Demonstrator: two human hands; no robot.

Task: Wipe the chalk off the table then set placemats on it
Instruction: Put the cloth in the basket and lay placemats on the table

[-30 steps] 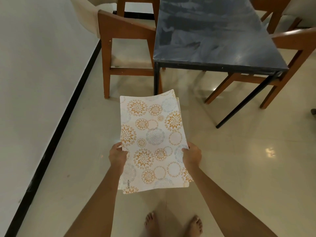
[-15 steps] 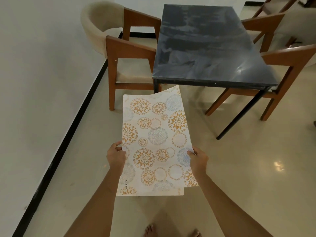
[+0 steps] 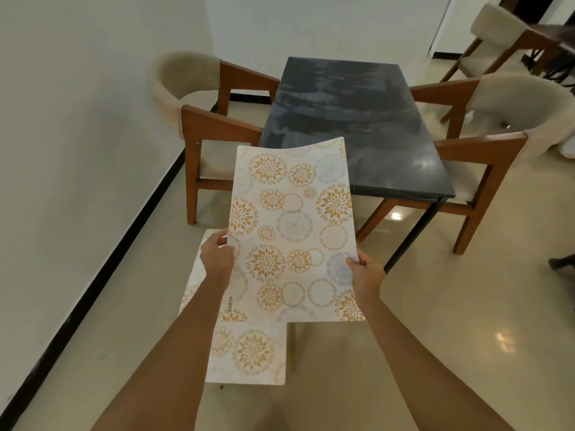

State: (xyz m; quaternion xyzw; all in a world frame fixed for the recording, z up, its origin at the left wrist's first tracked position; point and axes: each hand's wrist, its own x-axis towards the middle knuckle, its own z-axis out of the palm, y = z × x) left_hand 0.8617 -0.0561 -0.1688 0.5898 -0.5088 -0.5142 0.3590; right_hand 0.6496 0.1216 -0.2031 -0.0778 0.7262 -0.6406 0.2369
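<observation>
Holding two patterned placemats in the air, the person stands just short of the dark worktop (image 3: 348, 119). The upper placemat (image 3: 292, 225) is gripped at its right edge by the right hand (image 3: 368, 272), thumb on top, and its far end curls up over the near edge of the worktop without touching it. The left hand (image 3: 217, 256) pinches the left side, where a lower placemat (image 3: 249, 353) sticks out below and to the left; that hand seems to hold both sheets, though the grip underneath is hidden. Pale streaks show across the worktop's surface, possibly smeared chalk. A wooden chair (image 3: 202, 119) with a cream back stands at the left side, another chair (image 3: 504, 126) at the right, both on the glossy floor (image 3: 466, 306).
</observation>
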